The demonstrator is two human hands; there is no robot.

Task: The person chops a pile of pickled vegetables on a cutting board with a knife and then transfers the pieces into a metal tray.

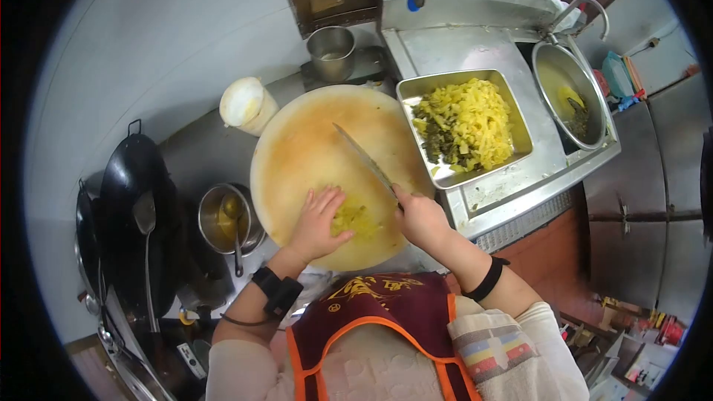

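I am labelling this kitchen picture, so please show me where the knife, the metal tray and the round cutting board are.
knife [364,157], head view, middle of the blade.
metal tray [417,95], head view, bare far-left corner of its floor.
round cutting board [301,141], head view, bare surface left of the knife.

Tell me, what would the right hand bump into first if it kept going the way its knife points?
Probably nothing soon: the right hand aims the knife across bare cutting board, towards the gap between white tub and metal cup.
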